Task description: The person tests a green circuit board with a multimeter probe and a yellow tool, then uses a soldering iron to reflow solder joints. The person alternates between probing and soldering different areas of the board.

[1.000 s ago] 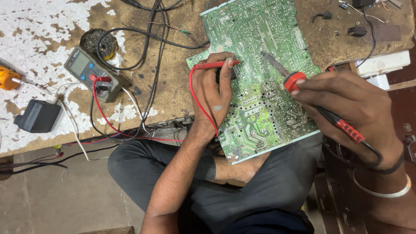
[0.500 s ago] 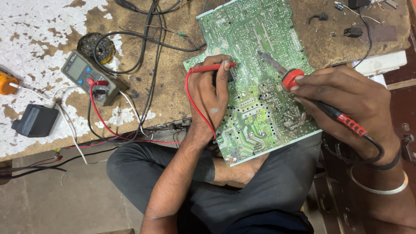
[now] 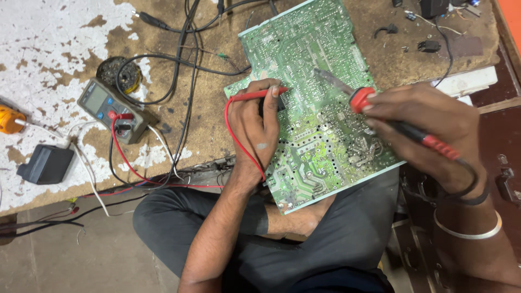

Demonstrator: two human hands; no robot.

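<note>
Head view: your left hand (image 3: 259,127) grips the red probe (image 3: 259,95) on the green circuit board (image 3: 315,108), propped between tabletop (image 3: 206,119) and lap; your right hand (image 3: 434,127) grasps the soldering iron (image 3: 380,111), tip touching. Work appears mid-course.

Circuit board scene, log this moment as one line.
left hand: holds red probe on circuit board | right hand: holds soldering iron over board | multimeter on bench

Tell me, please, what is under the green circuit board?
The far part of the green circuit board lies on the worn workbench. Its near corner juts over the person's lap in dark trousers. What lies directly beneath the board stays hidden.
</note>
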